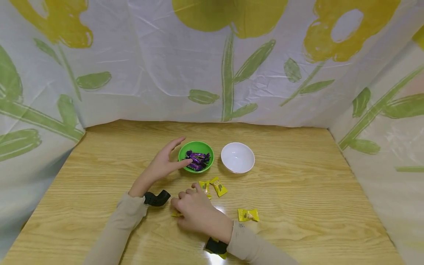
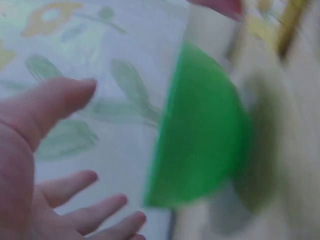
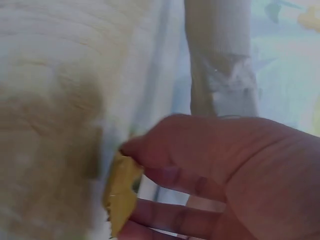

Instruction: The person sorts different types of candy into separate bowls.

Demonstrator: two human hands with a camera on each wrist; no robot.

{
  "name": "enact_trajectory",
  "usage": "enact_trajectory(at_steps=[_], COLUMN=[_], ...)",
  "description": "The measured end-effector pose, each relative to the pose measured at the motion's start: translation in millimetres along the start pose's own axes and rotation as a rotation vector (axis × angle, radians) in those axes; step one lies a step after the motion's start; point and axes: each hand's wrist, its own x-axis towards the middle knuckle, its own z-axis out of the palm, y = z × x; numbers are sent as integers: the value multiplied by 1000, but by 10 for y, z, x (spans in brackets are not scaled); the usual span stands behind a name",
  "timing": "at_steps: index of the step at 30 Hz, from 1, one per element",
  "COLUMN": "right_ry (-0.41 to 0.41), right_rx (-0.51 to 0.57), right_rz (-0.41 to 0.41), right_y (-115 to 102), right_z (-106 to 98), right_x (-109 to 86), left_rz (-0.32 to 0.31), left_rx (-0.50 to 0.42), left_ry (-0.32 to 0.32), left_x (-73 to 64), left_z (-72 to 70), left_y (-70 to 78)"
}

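Purple-wrapped candies (image 1: 198, 159) lie in a small green bowl (image 1: 212, 151). My left hand (image 1: 161, 163) hovers at the bowl's left side, fingers spread, its thumb over the candies in the head view. In the left wrist view, the green bowl (image 2: 200, 135) appears apart from the spread fingers. Lower down, my right hand (image 1: 200, 213) pinches a yellow-wrapped candy (image 3: 121, 192) between thumb and fingers. Only a sliver of that candy (image 1: 176, 214) shows past the hand from above. Beyond the right hand lie two more yellow candies, one partly covered (image 1: 205, 188), the other in full sight (image 1: 218, 187).
To the right of the green bowl stands a white bowl (image 1: 237, 158). Another yellow candy (image 1: 248, 215) lies right of the right hand. Something yellow (image 1: 222, 255) shows under the right wrist's black strap. Flower-printed cloth (image 1: 159, 81) hangs behind the wooden table (image 1: 298, 206).
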Motion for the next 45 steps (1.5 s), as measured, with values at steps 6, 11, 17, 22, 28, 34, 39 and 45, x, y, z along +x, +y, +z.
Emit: enact_trajectory(at_steps=[6,11,17,22,28,34,39,45], right_ry=[-71,-36,19,132,219,252,243,253], right_rx=[28,98,197,232,300,396,428,427], right_rz=[6,5,-7,16,116,236,332,369], right_y=[48,107,260,453,838,1315,1593,1820], right_z=[-224,-499,-820,-995,-1084,-996,-844,-563], right_x=[-111,-274,-502,-671,-792,-774,-708,-597], left_rz=[34,37,88,140,145,149,137,149], left_rx=[-28,-60,37,172,339,533,597,649], left_ry=[-61,-110,-137,-171,-258,-317,-328,-324], left_x=[74,140,270,427,630,758,804,822], left_z=[57,180,379,562,750,870,932,984], left_y=[308,487,606,628,631,648,639,622])
